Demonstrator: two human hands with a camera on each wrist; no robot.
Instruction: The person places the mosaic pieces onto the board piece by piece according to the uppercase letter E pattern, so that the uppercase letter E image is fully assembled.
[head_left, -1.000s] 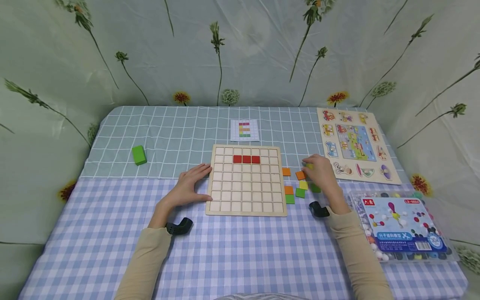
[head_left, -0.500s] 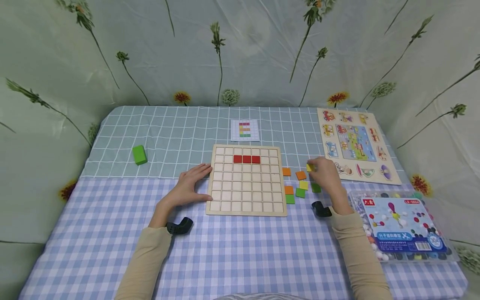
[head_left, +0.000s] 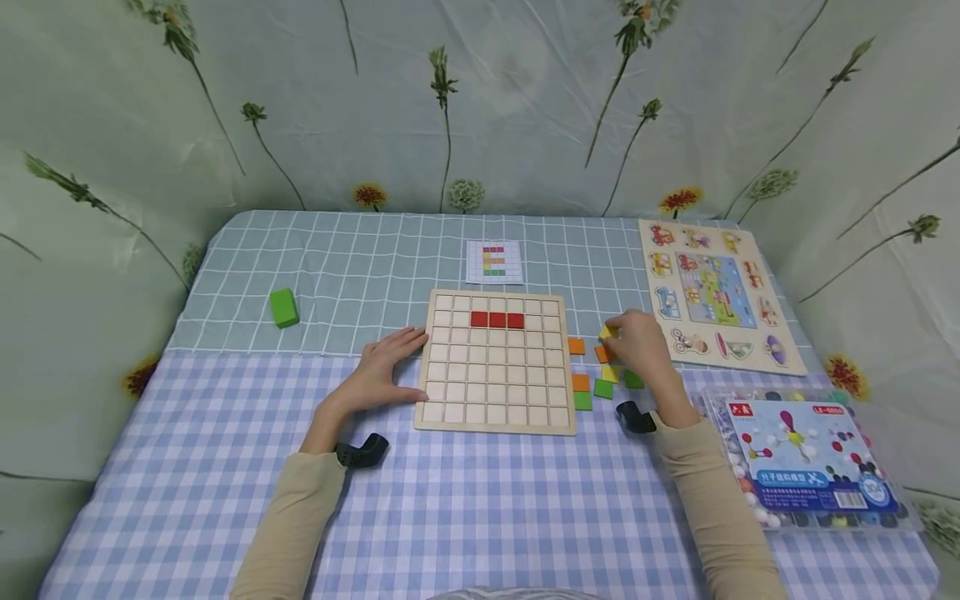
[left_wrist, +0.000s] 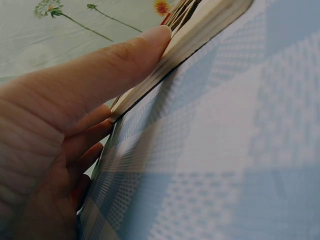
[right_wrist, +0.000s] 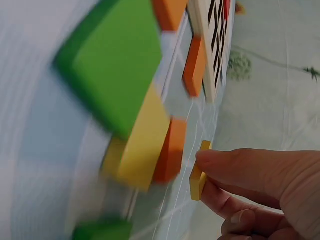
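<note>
My right hand point(head_left: 643, 346) pinches a yellow square tile point(right_wrist: 196, 182) between thumb and fingers, over the loose tiles on the right. Below it are an orange tile point(right_wrist: 171, 150), another yellow tile point(right_wrist: 142, 145) and a green tile point(right_wrist: 120, 60). The wooden grid board point(head_left: 497, 392) lies flat in the middle, with three red tiles point(head_left: 497, 320) side by side in its second row. Along the board's left edge my left hand point(head_left: 375, 375) rests with fingers extended; its thumb point(left_wrist: 105, 70) touches the edge in the left wrist view.
Behind the board lies a small card point(head_left: 493, 262) with a coloured E pattern. A green block point(head_left: 284, 308) sits at the left. At the right are a wooden picture puzzle point(head_left: 660, 329) and a clear box point(head_left: 813, 454) of molecule model parts.
My right hand shifted a little right with the yellow tile, then came back left towards the board, now partly over the orange tile. The left hand stays at the board's edge.
</note>
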